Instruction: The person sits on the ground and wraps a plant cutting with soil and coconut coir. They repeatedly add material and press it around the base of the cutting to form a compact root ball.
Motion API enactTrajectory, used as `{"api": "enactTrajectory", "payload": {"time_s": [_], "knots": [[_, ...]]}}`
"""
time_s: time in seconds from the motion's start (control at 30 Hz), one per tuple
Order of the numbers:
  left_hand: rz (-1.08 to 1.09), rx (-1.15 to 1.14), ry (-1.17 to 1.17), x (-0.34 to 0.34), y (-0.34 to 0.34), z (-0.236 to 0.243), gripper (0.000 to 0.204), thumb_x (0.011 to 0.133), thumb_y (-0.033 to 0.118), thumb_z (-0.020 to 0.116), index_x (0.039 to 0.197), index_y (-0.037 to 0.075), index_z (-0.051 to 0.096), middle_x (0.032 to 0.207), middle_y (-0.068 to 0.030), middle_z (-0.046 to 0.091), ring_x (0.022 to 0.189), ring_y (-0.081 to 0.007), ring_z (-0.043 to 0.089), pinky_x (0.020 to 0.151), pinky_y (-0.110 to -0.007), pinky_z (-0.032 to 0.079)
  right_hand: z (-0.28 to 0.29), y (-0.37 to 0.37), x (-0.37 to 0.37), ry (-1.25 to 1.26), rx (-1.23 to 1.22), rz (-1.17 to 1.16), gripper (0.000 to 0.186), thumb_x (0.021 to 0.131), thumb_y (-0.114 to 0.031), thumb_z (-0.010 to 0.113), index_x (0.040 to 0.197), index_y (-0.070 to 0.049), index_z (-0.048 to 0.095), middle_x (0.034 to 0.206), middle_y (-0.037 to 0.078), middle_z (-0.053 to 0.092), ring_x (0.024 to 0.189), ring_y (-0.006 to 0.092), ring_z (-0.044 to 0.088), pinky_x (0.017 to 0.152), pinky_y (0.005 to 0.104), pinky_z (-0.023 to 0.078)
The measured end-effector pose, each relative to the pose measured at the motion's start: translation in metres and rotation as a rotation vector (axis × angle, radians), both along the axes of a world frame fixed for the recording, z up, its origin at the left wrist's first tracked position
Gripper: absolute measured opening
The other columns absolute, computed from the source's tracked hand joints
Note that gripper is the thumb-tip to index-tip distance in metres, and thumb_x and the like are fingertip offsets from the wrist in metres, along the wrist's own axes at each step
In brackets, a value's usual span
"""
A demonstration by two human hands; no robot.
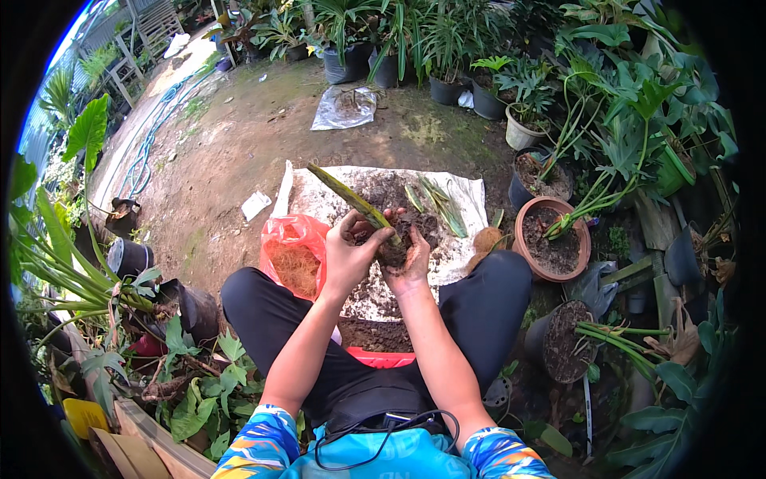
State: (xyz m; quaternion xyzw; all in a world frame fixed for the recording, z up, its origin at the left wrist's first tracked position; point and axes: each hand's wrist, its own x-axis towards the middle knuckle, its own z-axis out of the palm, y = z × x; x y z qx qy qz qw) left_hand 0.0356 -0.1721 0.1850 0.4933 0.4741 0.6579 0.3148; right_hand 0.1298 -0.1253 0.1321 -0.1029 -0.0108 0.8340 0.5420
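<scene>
In front of me I hold a snake plant (345, 191), its long green leaf slanting up to the left and dark soil around its base. My left hand (353, 254) is closed around the lower part of the leaf, thumb across it. Cupped against the soil-covered root end is my right hand (410, 262), its fingers curled and dirty. Below lies a white sack (467, 190) spread with loose dark soil. An orange-red plastic bag (294, 233) holding brown fibre (295, 267) sits by my left knee. Between my legs is a red-edged container (379, 358) with soil.
Cut leaves (444, 209) lie on the sack, with a brown fibrous ball (487, 239) at its right edge. Right of my knee stands a terracotta-coloured pot (589, 254). Potted plants line the far side and right. A blue hose (142, 152) runs along the left ground.
</scene>
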Motion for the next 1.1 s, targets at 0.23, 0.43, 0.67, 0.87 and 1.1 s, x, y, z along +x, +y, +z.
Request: {"api": "enactTrajectory", "payload": {"time_s": [0.23,0.43,0.67,0.87,1.1], "knots": [[0.055,0.028,0.298,0.011,0.011,-0.016,0.028,0.080,0.002,0.076,0.105,-0.004,0.065,0.092,-0.0075,0.071,0.083,-0.0097,0.066,0.073,-0.025,0.054,0.006,-0.003,0.014,-0.049,0.087,-0.022,0.035,0.100,-0.040,0.045,0.107,-0.009,0.059,0.109,0.013,0.066,0.098,0.0264,0.064,0.092,0.0385,0.052],[0.054,0.075,0.264,0.019,0.014,-0.017,0.028,0.074,0.009,0.080,0.098,0.000,0.071,0.095,-0.0128,0.069,0.080,-0.0216,0.070,0.073,-0.033,0.055,0.007,0.000,0.019,0.030,0.041,0.003,0.037,0.097,-0.041,0.052,0.101,-0.006,0.062,0.106,0.014,0.067,0.098,0.0269,0.064,0.093,0.0377,0.051],[0.087,0.010,0.436,0.012,0.015,-0.012,0.022,0.075,0.007,0.080,0.092,-0.001,0.069,0.090,-0.0084,0.068,0.083,-0.0177,0.068,0.075,-0.032,0.053,-0.004,0.000,0.012,0.005,0.050,-0.018,0.030,0.100,-0.033,0.050,0.108,-0.006,0.062,0.110,0.010,0.065,0.101,0.0263,0.063,0.096,0.0430,0.050],[0.038,0.189,0.724,0.019,0.014,-0.019,0.024,0.070,0.011,0.079,0.091,0.004,0.070,0.087,-0.0148,0.065,0.093,-0.0334,0.061,0.083,-0.044,0.047,0.000,-0.001,0.010,-0.177,-0.047,-0.232,0.027,0.101,-0.033,0.053,0.113,-0.011,0.061,0.108,0.001,0.062,0.100,0.0210,0.062,0.095,0.0392,0.049],[-0.055,0.143,0.845,0.022,0.006,-0.011,0.025,0.070,0.015,0.079,0.094,0.014,0.073,0.100,-0.0118,0.059,0.101,-0.0304,0.054,0.089,-0.044,0.041,-0.003,0.008,0.021,-0.221,-0.356,-0.280,0.046,0.095,-0.051,0.055,0.068,-0.015,0.045,0.059,0.000,0.045,0.058,0.0168,0.047,0.061,0.0365,0.045]]}}
